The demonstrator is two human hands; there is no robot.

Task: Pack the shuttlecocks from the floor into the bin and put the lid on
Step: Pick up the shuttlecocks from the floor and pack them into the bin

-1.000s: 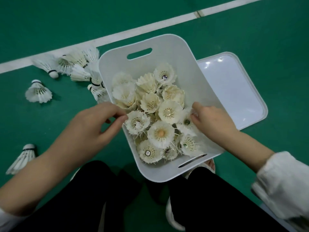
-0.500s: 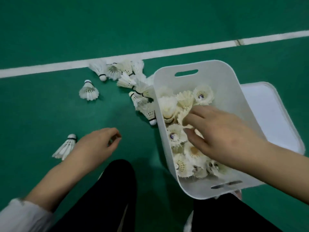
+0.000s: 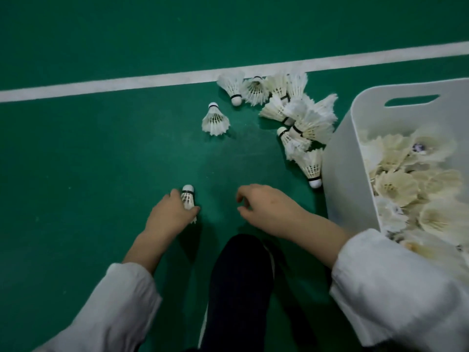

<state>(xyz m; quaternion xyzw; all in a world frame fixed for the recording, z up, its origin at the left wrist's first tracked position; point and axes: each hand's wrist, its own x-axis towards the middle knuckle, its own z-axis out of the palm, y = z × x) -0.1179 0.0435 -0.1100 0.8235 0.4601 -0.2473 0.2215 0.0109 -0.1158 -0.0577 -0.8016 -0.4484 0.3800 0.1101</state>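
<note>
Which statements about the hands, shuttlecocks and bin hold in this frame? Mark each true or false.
The left hand grips a shuttlecock. True.
The right hand holds a shuttlecock. False: it holds nothing, fingers loosely curled.
The bin is empty. False: packed shuttlecocks fill it.
A pile of shuttlecocks lies beside the bin, by the white line. True.
The lid is on the bin. False: the bin stands open.
</note>
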